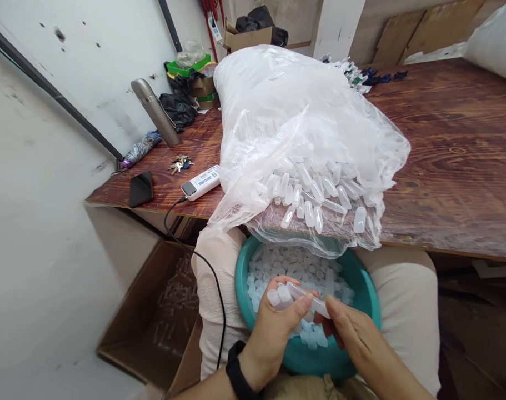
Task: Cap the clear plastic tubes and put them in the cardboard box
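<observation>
A teal bowl [367, 294] rests on my lap, filled with small white plastic caps [294, 264]. Over it my left hand [273, 328], with a black band on the wrist, is closed around a few clear plastic tubes [280, 294]. My right hand [350, 330] pinches the end of one clear tube [315, 300] that lies across both hands. A big clear plastic bag [290, 122] full of the same tubes lies on the wooden table [456, 155], its open mouth hanging over the table edge just above the bowl.
A cardboard box [161, 316] with finished tubes sits on the floor at my left. On the table's left end are a white device [200, 182] with a black cable, keys [180, 163], a black phone [140, 189], a steel flask [155, 111] and an umbrella [140, 149].
</observation>
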`<state>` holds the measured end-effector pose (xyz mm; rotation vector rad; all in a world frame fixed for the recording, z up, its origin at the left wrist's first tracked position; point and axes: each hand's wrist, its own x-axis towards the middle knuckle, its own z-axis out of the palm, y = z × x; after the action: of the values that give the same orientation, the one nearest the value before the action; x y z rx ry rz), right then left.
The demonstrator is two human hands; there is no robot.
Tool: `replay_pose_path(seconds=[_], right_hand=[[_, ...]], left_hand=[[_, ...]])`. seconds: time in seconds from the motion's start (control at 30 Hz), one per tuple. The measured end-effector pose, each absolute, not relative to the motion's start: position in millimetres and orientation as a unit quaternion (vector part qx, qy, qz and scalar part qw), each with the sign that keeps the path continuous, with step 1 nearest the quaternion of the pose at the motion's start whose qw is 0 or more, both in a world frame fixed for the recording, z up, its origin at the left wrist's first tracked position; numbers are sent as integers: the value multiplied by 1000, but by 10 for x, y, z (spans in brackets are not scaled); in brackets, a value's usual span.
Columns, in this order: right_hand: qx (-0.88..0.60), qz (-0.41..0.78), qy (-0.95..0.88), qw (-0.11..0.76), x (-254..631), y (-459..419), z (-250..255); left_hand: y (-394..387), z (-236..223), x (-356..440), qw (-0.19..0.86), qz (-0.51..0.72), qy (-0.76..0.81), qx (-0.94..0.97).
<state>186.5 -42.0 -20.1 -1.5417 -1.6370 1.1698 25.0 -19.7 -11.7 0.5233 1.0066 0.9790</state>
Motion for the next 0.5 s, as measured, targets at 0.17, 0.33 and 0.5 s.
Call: replay_pose_path(seconds=[0.17, 0.33, 0.5], right_hand=[[-584, 444, -611, 298, 1875, -420, -211], [-591, 369, -644, 318, 1847, -455, -268], [-581, 522, -532, 328, 1776, -479, -414]], left_hand=[[-207, -137, 268, 740, 451, 450, 217], [-203, -159, 290, 738, 456, 460, 190], [-170, -149, 288, 754, 425, 442, 236]])
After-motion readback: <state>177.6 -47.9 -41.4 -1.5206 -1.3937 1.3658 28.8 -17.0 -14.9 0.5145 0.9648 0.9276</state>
